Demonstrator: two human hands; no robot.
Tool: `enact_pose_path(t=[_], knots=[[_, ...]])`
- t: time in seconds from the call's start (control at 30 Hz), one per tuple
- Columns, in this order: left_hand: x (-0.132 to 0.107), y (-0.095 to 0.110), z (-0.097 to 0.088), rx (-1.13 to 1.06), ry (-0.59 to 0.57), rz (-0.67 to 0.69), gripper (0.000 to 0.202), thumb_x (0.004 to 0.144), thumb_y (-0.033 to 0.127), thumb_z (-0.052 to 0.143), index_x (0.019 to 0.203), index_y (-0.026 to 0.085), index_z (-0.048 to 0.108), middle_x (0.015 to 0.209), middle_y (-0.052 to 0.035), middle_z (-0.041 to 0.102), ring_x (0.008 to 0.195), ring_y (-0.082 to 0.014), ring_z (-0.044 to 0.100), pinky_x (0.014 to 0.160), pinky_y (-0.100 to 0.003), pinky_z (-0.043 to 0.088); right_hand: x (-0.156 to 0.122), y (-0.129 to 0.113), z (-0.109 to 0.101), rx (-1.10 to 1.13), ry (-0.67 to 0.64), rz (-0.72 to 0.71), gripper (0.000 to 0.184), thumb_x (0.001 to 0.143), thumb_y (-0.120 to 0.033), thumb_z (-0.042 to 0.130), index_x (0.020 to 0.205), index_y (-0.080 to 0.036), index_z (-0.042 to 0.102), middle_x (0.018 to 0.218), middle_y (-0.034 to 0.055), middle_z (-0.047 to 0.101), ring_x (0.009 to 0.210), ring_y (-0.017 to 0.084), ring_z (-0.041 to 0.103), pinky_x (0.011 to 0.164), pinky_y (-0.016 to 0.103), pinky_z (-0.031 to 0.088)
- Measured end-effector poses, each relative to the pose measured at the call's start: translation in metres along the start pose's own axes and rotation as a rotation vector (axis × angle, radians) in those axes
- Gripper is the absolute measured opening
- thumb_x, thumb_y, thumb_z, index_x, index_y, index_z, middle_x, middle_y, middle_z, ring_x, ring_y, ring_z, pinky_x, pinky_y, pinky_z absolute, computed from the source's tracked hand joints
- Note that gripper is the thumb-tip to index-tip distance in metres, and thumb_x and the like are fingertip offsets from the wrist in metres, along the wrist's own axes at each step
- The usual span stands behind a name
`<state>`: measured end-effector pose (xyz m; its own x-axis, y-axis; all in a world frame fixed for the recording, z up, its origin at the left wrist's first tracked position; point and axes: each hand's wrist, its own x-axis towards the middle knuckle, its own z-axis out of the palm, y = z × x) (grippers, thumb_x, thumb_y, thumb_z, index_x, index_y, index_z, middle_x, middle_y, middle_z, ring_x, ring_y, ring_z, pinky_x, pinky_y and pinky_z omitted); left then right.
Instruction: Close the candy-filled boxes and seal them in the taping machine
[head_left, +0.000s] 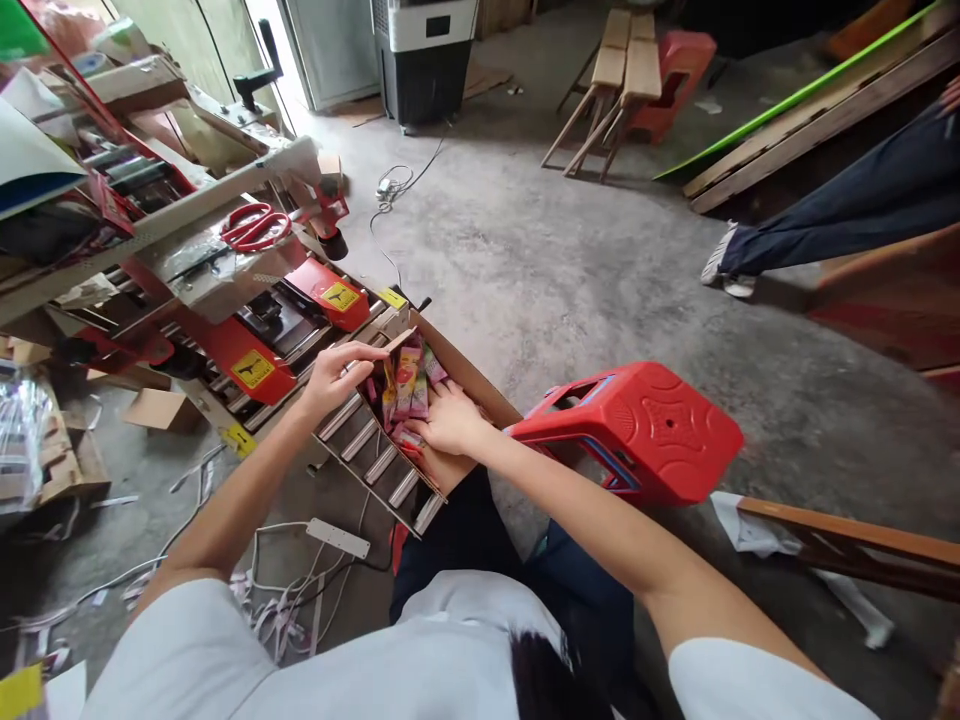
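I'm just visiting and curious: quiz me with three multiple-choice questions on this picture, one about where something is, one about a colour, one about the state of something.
1. Where do the scissors lie?
A. on the machine at left
B. on the floor
C. on the stool

2. What colour is the plastic stool beside the person?
A. blue
B. red
C. white

3. How is the cardboard box with the packets?
A. taped shut
B. crushed flat
C. open at the top

Answers: 1 A, the red-handled scissors rest on the machine's top. 2 B, the stool is red all over. 3 C, the flaps stand open, with the left hand on a flap and the right hand on the packets.
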<state>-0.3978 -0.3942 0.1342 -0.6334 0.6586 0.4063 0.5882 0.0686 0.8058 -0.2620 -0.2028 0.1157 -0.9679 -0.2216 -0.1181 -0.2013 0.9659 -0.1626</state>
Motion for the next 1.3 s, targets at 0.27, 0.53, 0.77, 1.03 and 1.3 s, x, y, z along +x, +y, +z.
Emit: enact_pose_path(t=[0.27, 0.53, 0.77, 1.03, 1.3], knots=[[0.040, -0.007, 0.020, 0.370, -0.303, 0.074, 0.056, 0.097, 0.053, 0.040, 0.059, 0.023, 0.067, 0.059, -0.0041, 0.060, 0.063, -0.0169, 0.053, 0.069, -0.032, 0.043, -0.026, 0.005, -0.011, 0.110, 0.031, -0.053, 0.040, 0.100, -0.042, 0.052, 0.118, -0.012, 0.072, 0.128, 0.0186, 0.064, 0.127, 0.031, 0.051, 0.116, 0.047, 0.032], [0.033, -0.007, 0.026, 0.358, -0.156, 0.018, 0.055, 0.096, 0.051, 0.044, 0.051, 0.023, 0.057, 0.056, -0.0034, 0.055, 0.061, -0.0166, 0.050, 0.066, -0.033, 0.041, -0.052, 0.001, -0.085, 0.142, -0.015, 0.168, 0.022, 0.096, -0.010, 0.050, 0.109, -0.014, 0.068, 0.110, 0.0129, 0.065, 0.098, 0.024, 0.065, 0.087, 0.033, 0.051], [0.018, 0.007, 0.027, 0.512, -0.047, 0.054, 0.053, 0.098, 0.052, 0.042, 0.054, 0.022, 0.053, 0.058, -0.0031, 0.055, 0.063, -0.0177, 0.050, 0.076, -0.037, 0.041, -0.008, -0.010, -0.026, 0.204, -0.061, 0.010, 0.030, 0.100, -0.014, 0.044, 0.124, -0.018, 0.062, 0.118, 0.0117, 0.063, 0.106, 0.023, 0.062, 0.086, 0.031, 0.049], [0.024, 0.006, 0.072, 0.809, -0.066, 0.006, 0.034, 0.095, 0.043, 0.048, 0.073, 0.021, 0.064, 0.066, -0.0074, 0.063, 0.075, -0.0250, 0.058, 0.085, -0.043, 0.038, -0.009, 0.009, -0.014, 0.348, -0.049, -0.040, 0.026, 0.095, -0.010, 0.049, 0.105, -0.016, 0.073, 0.119, 0.0101, 0.066, 0.100, 0.020, 0.064, 0.079, 0.027, 0.047], [0.027, -0.010, 0.087, 0.942, 0.097, -0.106, 0.020, 0.091, 0.037, 0.054, 0.092, 0.019, 0.062, 0.096, -0.0163, 0.066, 0.097, -0.0336, 0.056, 0.086, -0.046, 0.035, -0.060, 0.022, -0.088, 0.281, 0.421, 0.225, 0.033, 0.093, -0.032, 0.064, 0.121, -0.013, 0.066, 0.119, 0.0132, 0.064, 0.107, 0.026, 0.060, 0.092, 0.036, 0.046]])
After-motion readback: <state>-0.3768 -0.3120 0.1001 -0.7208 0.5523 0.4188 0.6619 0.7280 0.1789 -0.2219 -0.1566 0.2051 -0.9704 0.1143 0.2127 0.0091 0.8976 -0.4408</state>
